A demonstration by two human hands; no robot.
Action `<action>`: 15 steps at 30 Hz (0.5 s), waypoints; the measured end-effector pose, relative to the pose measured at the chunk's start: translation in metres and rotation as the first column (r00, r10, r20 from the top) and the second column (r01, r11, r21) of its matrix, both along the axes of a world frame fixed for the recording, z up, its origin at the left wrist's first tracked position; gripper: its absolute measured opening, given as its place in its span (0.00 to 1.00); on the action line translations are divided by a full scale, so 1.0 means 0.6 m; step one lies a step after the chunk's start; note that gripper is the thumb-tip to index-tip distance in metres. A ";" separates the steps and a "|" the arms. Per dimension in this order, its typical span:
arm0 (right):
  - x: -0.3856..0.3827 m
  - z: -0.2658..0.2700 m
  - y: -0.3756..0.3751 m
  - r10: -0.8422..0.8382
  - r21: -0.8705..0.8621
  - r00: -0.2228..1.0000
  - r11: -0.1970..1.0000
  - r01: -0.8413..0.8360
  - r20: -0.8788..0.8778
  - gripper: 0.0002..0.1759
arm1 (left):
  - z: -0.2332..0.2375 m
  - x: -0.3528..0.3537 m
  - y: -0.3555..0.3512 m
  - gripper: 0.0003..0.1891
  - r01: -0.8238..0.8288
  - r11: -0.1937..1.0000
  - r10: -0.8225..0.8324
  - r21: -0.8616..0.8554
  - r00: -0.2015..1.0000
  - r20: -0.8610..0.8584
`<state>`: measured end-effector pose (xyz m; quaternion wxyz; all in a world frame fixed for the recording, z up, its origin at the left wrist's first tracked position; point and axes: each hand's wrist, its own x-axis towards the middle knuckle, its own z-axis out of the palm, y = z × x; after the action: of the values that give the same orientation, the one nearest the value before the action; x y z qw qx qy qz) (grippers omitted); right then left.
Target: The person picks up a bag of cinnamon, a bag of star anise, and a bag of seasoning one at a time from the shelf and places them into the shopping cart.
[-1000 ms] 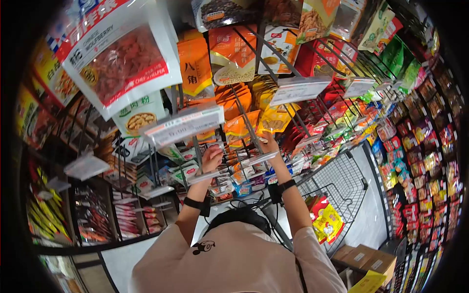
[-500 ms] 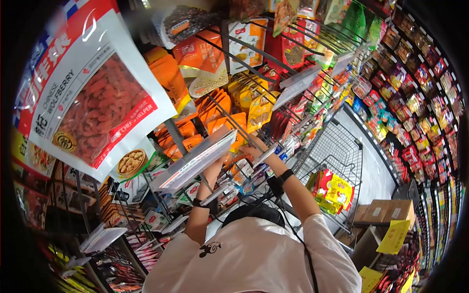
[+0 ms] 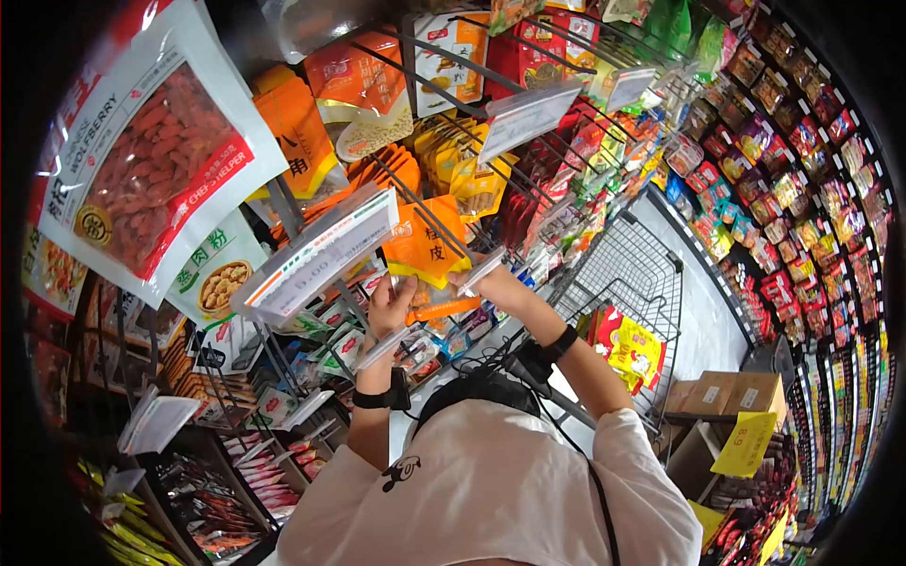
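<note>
My left hand [image 3: 389, 307] is closed on the lower left part of an orange packet [image 3: 427, 241] with a yellow bottom edge. My right hand [image 3: 479, 283] is closed at the packet's lower right corner, its fingers partly behind a price tag [image 3: 484, 270]. The packet faces me, upright, among the hooks of the rack. Another orange packet part [image 3: 444, 307] shows just below it, between my hands. More orange packets [image 3: 387, 168] and yellow packets [image 3: 481, 184] hang behind.
A large wolfberry bag [image 3: 156, 156] hangs close at the upper left. Price holders [image 3: 326, 250] jut out from the rack. To the right stand a wire cart [image 3: 628, 274] with yellow and red packets [image 3: 628, 349], and cardboard boxes [image 3: 727, 393].
The orange packet now shows between my hands, which have come into clearer view below it. The rack and cart have shifted left in the view.
</note>
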<state>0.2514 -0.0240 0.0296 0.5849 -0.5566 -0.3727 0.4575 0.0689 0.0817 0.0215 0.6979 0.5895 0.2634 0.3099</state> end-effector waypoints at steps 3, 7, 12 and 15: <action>0.000 0.015 -0.009 0.045 -0.017 0.998 0.999 -0.046 -0.038 0.15 | -0.011 0.006 -0.012 0.16 -0.101 0.995 0.101 -0.013 0.995 0.023; 0.008 0.025 -0.027 0.113 -0.032 0.993 0.993 -0.112 0.014 0.17 | -0.014 0.005 -0.033 0.20 -0.089 0.996 0.089 -0.007 0.996 0.006; 0.017 0.017 -0.048 0.188 -0.079 0.979 0.978 -0.194 -0.084 0.18 | -0.029 -0.005 -0.052 0.21 -0.015 0.999 0.019 0.046 0.996 -0.086; 0.021 -0.010 -0.053 0.172 -0.057 0.971 0.981 -0.183 -0.167 0.19 | -0.022 -0.010 -0.062 0.22 0.042 0.999 -0.038 0.025 0.992 -0.122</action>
<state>0.2642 -0.0558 0.0238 0.5493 -0.5029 -0.3558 0.5646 0.0630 0.0444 0.0086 0.6785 0.6219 0.2892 0.2630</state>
